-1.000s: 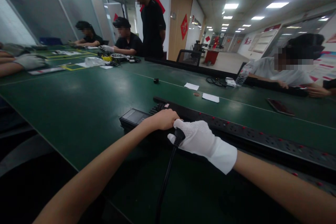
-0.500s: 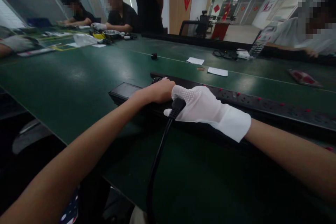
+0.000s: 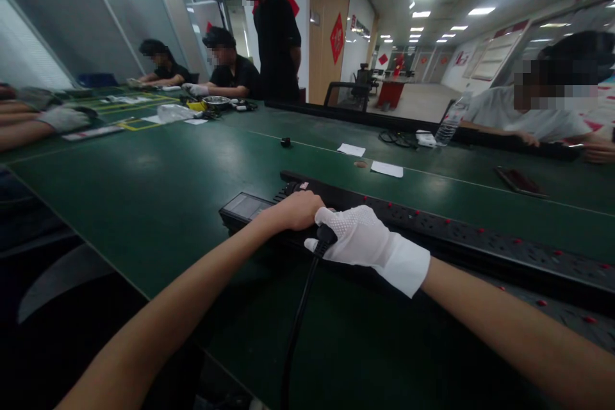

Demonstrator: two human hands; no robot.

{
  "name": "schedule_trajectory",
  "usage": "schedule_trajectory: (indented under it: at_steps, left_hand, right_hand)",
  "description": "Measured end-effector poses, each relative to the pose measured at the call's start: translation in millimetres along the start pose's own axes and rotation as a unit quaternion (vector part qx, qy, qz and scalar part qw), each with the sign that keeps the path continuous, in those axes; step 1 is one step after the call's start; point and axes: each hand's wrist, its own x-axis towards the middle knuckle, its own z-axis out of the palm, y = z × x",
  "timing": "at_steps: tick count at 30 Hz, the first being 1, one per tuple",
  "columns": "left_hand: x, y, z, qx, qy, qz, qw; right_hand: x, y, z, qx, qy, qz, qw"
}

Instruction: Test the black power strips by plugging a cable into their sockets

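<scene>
My right hand (image 3: 354,236), in a white glove with dotted grip, is closed round a black power plug (image 3: 327,234). The plug's thick black cable (image 3: 303,307) hangs down over the near part of the table. Right beside it my bare left hand (image 3: 303,210) is curled over the nearer black power strip (image 3: 521,298); its fingertips are hidden. That strip's end has a grey panel (image 3: 247,206), to the left of my hands. A second long power strip (image 3: 408,214) with red switches lies just behind. Whether the plug touches a socket is hidden by my hands.
The green table (image 3: 173,186) carries two white papers (image 3: 387,169), a small black part (image 3: 286,142), a coiled cable (image 3: 396,138), a plastic bottle (image 3: 449,123) and a dark red packet (image 3: 521,180). Several other people work around its far and left sides; one person (image 3: 277,38) stands.
The view has tilted up and shifted, so the table and my hands appear lower. Both hands keep the same hold, close together at the strip's end.
</scene>
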Motion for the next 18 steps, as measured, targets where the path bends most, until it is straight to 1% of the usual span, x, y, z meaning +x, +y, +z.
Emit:
schedule_trajectory:
  at_steps: [9,13,18]
  left_hand:
    - [-0.7,-0.5,1.2,-0.029,0.02,0.004,0.999]
    - [-0.5,-0.6,0.6,-0.021,0.018,0.002,1.0]
    - [1.0,1.7,3.0,-0.007,0.01,-0.006,1.0]
  right_hand:
    - [1.1,-1.7,-1.8,-0.014,-0.015,-0.001,1.0]
    - [1.6,-1.9,-3.5,-0.016,-0.008,0.001,1.0]
    - [-0.6,-0.4,1.7,-0.01,-0.001,-0.004,1.0]
